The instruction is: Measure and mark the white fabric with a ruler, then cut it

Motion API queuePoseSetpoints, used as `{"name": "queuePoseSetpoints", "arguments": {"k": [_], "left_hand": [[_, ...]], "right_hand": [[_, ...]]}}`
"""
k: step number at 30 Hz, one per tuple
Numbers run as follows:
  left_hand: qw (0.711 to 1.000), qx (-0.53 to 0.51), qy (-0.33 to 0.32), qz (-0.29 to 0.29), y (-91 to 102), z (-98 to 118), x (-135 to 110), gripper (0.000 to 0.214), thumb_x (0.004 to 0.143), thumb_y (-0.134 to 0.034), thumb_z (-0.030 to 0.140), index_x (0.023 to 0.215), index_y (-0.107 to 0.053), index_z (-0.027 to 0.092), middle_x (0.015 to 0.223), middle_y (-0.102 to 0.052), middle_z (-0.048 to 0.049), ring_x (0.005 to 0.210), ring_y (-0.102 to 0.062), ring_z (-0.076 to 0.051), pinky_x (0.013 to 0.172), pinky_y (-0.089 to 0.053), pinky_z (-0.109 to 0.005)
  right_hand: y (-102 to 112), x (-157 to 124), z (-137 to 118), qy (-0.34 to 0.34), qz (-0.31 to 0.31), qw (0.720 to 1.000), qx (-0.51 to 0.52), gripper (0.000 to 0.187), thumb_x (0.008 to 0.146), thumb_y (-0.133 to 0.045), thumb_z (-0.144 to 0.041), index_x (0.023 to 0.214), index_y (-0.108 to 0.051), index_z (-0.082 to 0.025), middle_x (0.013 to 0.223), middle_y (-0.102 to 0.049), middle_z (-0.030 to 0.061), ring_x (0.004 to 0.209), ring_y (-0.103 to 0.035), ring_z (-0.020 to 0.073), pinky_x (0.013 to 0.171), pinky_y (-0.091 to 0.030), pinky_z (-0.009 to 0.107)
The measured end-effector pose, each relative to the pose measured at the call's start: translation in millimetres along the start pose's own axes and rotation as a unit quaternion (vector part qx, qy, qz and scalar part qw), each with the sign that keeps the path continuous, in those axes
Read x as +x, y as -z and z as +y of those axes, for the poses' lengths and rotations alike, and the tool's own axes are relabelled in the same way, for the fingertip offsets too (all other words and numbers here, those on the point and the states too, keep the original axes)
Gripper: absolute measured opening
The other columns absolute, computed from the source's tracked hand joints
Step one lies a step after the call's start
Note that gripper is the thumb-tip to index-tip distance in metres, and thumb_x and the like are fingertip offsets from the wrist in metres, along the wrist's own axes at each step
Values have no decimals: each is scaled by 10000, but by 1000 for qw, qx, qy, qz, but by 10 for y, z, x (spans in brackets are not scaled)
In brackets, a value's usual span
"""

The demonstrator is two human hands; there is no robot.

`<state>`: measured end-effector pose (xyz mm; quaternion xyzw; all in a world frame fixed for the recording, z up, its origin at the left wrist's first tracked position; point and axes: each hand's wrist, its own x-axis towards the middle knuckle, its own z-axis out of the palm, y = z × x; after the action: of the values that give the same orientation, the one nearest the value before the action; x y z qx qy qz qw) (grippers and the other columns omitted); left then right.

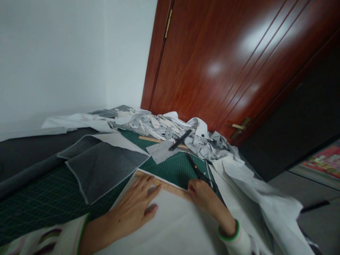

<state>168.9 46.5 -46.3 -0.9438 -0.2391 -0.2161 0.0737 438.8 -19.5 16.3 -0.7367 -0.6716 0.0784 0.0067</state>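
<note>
Far left: grey fabric pieces (101, 170), edges folded over, flat on green cutting mat (47, 198). Next, left hand (135, 209): fingers spread and straight, palm down on white fabric sheet (172, 226), fingertips pressing onto wooden ruler (172, 188); grips nothing, just pins. Ruler along sheet's far edge, slanting across mat, between both hands. Sheet under both hands, near middle of mat, running back toward the person.

Looks thin, light, limp; probably slides and wrinkles on mat unless pressed flat. Best pinned with a flat palm, or lifted by a pinch at a corner or edge. Ruler looks stiff, thin, light; best held down from above along its length, not at one end only.

Right hand (203, 196) at ruler's right end: fingers curled down, tips hidden; cannot tell whether closed on anything. Just beyond it, black scissors (198, 171) lying on mat, close to knuckles, touching or not unclear. Behind: scrap heap (164, 125) of white and grey offcuts, black rod-like tool (180, 140) on top, second wooden ruler (152, 139) beside. Right: loose white cloth (252, 198) draped off table edge; red-brown door (225, 53) behind.
</note>
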Motion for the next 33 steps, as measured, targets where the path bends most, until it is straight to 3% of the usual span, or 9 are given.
{"name": "queuePoseSetpoints", "arguments": {"k": [14,22,28,33], "left_hand": [[999,33,-10,-3,108,36,85,561,818,-704,307,1355,-621,171,1348,-607,-240,1244,-574,-399,971,-514,-528],[1000,8,2,6,6,5,56,548,836,-682,322,1368,-606,220,1383,-601,-155,1295,-527,-353,1055,-449,-504],[999,14,-16,29,-22,-28,29,543,840,-669,305,1371,-588,225,1386,-577,-151,1300,-492,-356,1054,-421,-502],[998,20,-25,51,-24,-52,11,513,860,-655,321,1361,-589,229,1383,-569,-152,1286,-493,-353,1043,-415,-492]], "right_hand": [[125,-78,11,2,-48,998,-42,221,923,-466,-91,937,-685,-114,1006,-731,132,958,-677,243,753,-418,300],[196,-169,131,-27,-65,996,-53,255,918,-450,-63,978,-696,-82,1040,-733,174,995,-679,263,798,-437,317],[158,-195,169,-37,-36,998,-19,209,900,-485,-80,909,-692,-111,988,-737,157,936,-688,262,744,-428,311],[61,-247,309,-46,22,998,36,157,926,-478,-153,864,-620,-180,895,-726,85,844,-677,200,718,-429,272]]}}
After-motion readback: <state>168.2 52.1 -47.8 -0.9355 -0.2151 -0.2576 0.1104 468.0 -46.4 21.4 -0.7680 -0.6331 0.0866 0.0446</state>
